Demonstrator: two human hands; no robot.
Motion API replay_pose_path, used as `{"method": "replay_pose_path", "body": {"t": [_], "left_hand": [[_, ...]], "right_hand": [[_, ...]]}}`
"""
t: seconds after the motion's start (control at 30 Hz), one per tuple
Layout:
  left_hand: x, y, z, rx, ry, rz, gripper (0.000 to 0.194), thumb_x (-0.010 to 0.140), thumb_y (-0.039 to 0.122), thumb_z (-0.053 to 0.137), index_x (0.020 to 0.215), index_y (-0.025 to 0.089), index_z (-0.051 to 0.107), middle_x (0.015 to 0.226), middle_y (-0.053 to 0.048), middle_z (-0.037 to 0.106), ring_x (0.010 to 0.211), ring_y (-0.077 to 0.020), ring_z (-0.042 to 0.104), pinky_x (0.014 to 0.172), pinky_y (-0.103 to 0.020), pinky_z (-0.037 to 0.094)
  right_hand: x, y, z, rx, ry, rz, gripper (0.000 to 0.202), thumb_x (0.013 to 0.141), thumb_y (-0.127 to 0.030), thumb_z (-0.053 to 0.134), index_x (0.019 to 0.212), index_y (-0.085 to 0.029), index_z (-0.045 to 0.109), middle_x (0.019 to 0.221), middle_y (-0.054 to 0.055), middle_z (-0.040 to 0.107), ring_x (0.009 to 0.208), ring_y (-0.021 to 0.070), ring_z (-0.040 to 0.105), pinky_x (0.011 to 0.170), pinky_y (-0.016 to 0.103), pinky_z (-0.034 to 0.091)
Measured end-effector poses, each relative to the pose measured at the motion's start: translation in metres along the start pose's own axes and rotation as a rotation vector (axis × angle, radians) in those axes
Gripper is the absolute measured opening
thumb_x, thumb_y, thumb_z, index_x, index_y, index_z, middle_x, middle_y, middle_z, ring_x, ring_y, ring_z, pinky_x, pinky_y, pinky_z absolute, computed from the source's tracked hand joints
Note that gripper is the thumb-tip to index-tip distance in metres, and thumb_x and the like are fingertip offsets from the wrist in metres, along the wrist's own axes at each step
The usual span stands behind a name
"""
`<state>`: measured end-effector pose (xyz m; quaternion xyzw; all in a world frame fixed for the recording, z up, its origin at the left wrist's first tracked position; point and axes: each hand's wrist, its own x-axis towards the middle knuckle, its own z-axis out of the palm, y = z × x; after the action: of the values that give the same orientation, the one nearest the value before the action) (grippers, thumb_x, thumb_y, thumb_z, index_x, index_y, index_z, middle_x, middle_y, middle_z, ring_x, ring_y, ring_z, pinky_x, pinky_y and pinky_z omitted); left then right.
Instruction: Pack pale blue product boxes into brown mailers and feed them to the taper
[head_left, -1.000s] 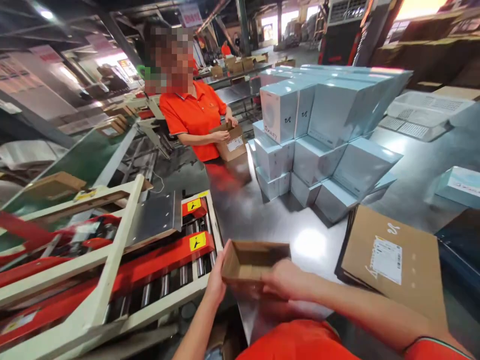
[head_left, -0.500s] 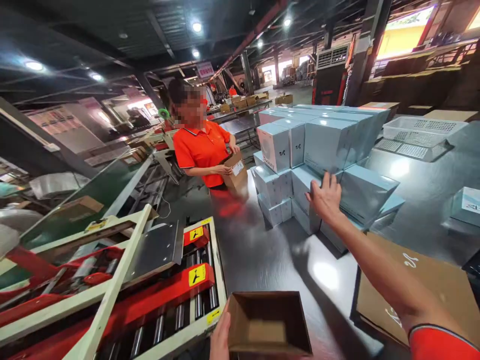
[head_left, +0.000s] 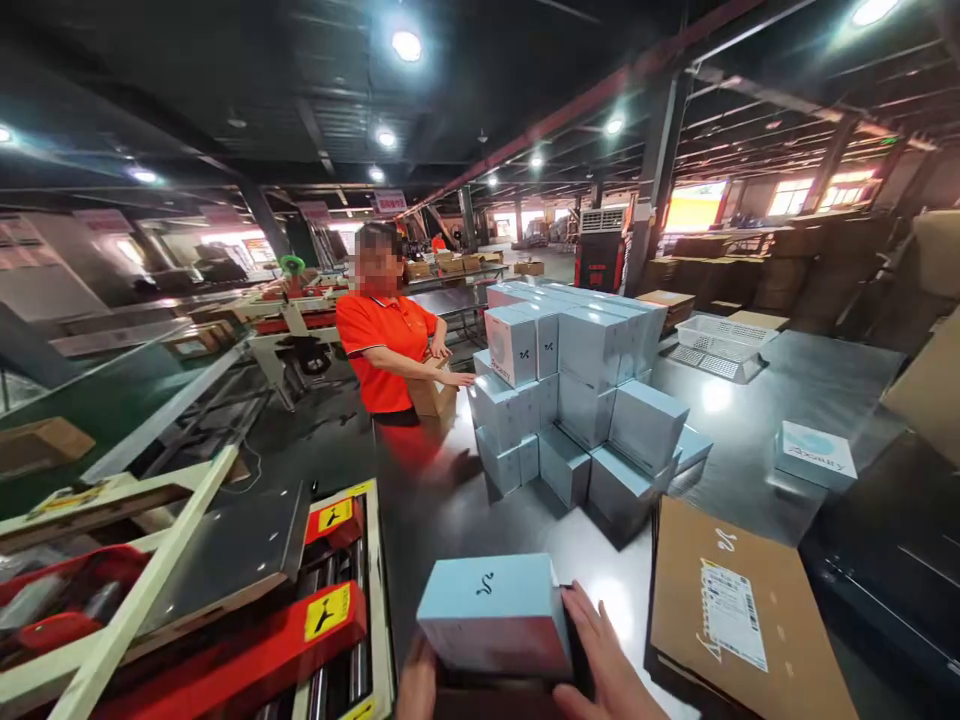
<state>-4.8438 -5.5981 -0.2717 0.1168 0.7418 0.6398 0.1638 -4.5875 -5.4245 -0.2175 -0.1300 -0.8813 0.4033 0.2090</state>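
Note:
A light blue box [head_left: 487, 610] with a dark squiggle logo sits upright at the mouth of a brown cardboard box [head_left: 487, 702], its top part standing out above the rim. My left hand [head_left: 417, 682] grips the cardboard box at its left side, partly cut off by the frame's lower edge. On the right side my right hand [head_left: 609, 662] holds the cardboard box's wall beside the blue box, thumb toward me and fingers along the far corner. Beyond them, a stepped stack of similar light blue boxes [head_left: 592, 345] stands on the metal table [head_left: 457, 515].
Flat cardboard [head_left: 739, 610] with a shipping label lies to the right. Farther right is a single blue box [head_left: 816, 452]; white plastic baskets [head_left: 720, 340] stand behind. A roller conveyor machine [head_left: 334, 600] is at left. Across the table, a co-worker [head_left: 386, 345] reaches toward the stack.
My right hand has come back from the stack with a blue box, now in the cardboard box's opening. The co-worker's hand has reached out to the stack. The view has shifted.

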Motion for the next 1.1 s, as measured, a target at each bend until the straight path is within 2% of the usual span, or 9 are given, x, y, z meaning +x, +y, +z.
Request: {"method": "replay_pose_path", "body": {"t": [0.2,0.37,0.5,0.57,0.7,0.8,0.9,1.0,1.1], "left_hand": [[-0.015,0.02,0.001,0.171,0.029,0.331,0.057,0.079,0.068,0.055,0.1,0.019,0.073,0.108,-0.013,0.076,0.103,-0.0321,0.072,0.093,-0.044,0.058],[-0.049,-0.003,0.013,0.703,-0.237,1.026,0.03,0.091,0.05,0.057,0.078,0.034,0.079,0.1,-0.001,0.08,0.102,-0.0268,0.072,0.092,-0.04,0.058],[-0.045,-0.002,0.013,0.992,-0.021,1.376,0.048,0.087,0.06,0.061,0.124,0.032,0.07,0.127,-0.006,0.072,0.118,-0.0325,0.064,0.111,-0.052,0.042],[-0.031,0.008,0.015,1.075,0.02,1.294,0.075,0.084,0.068,0.059,0.147,0.029,0.049,0.148,-0.012,0.054,0.134,-0.0397,0.051,0.115,-0.062,0.031],[-0.006,0.029,0.029,1.148,-0.186,0.833,0.077,0.085,0.062,0.06,0.152,0.032,0.037,0.16,-0.013,0.036,0.145,-0.0437,0.035,0.111,-0.072,0.027],[-0.005,0.042,0.035,1.082,-0.34,0.598,0.084,0.083,0.058,0.066,0.154,0.028,0.034,0.163,-0.014,0.028,0.151,-0.04,0.024,0.117,-0.068,0.022],[-0.003,0.054,0.025,0.935,-0.368,0.491,0.091,0.08,0.057,0.07,0.156,0.024,0.031,0.166,-0.015,0.017,0.154,-0.0379,0.013,0.12,-0.065,0.015],[0.005,0.054,-0.001,0.736,-0.192,0.474,0.08,0.089,0.049,0.06,0.156,0.017,0.029,0.167,-0.017,0.013,0.155,-0.0325,0.008,0.124,-0.058,0.013],[0.0,0.035,-0.031,0.576,0.018,0.48,0.065,0.095,0.04,0.05,0.153,0.015,0.034,0.165,-0.017,0.024,0.155,-0.0281,0.015,0.125,-0.053,0.018]], "right_hand": [[0.008,0.023,-0.041,0.168,0.036,0.093,0.092,0.087,-0.068,0.054,0.16,-0.029,0.014,0.169,0.007,0.002,0.155,0.0262,0.007,0.123,0.049,0.023],[0.053,0.029,-0.019,-0.1,-0.092,0.08,0.104,0.071,-0.055,0.079,0.156,-0.023,0.03,0.164,0.017,0.024,0.15,0.0322,0.026,0.123,0.052,0.023],[0.051,0.028,-0.019,-0.22,-0.314,-0.137,0.064,0.09,-0.056,0.059,0.146,-0.028,0.048,0.157,0.013,0.041,0.151,0.0333,0.025,0.122,0.06,0.017],[0.041,0.026,-0.031,-0.155,-0.377,-0.14,0.054,0.098,-0.057,0.042,0.147,-0.033,0.049,0.159,0.008,0.039,0.153,0.0315,0.016,0.122,0.063,0.011],[0.025,0.017,-0.043,0.086,-0.296,0.156,0.059,0.102,-0.057,0.018,0.151,-0.034,0.041,0.16,0.006,0.037,0.153,0.0244,0.018,0.124,0.053,0.019],[0.016,0.017,-0.021,-0.09,-0.298,0.254,0.068,0.093,-0.063,0.048,0.153,-0.032,0.038,0.168,0.01,0.01,0.153,0.0322,0.016,0.122,0.053,0.025],[0.026,0.023,0.012,-0.4,-0.221,0.168,0.083,0.082,-0.04,0.072,0.154,-0.028,0.034,0.168,0.017,-0.004,0.152,0.0421,0.01,0.117,0.058,0.031],[0.082,0.026,0.036,-0.468,-0.195,0.197,0.08,0.086,-0.025,0.065,0.156,-0.028,0.028,0.163,0.024,0.012,0.145,0.0457,0.031,0.106,0.058,0.045],[0.182,0.015,0.058,-0.382,-0.223,0.234,0.084,0.086,-0.027,0.065,0.157,-0.024,0.021,0.15,0.025,0.034,0.13,0.0418,0.053,0.1,0.054,0.049]]}}
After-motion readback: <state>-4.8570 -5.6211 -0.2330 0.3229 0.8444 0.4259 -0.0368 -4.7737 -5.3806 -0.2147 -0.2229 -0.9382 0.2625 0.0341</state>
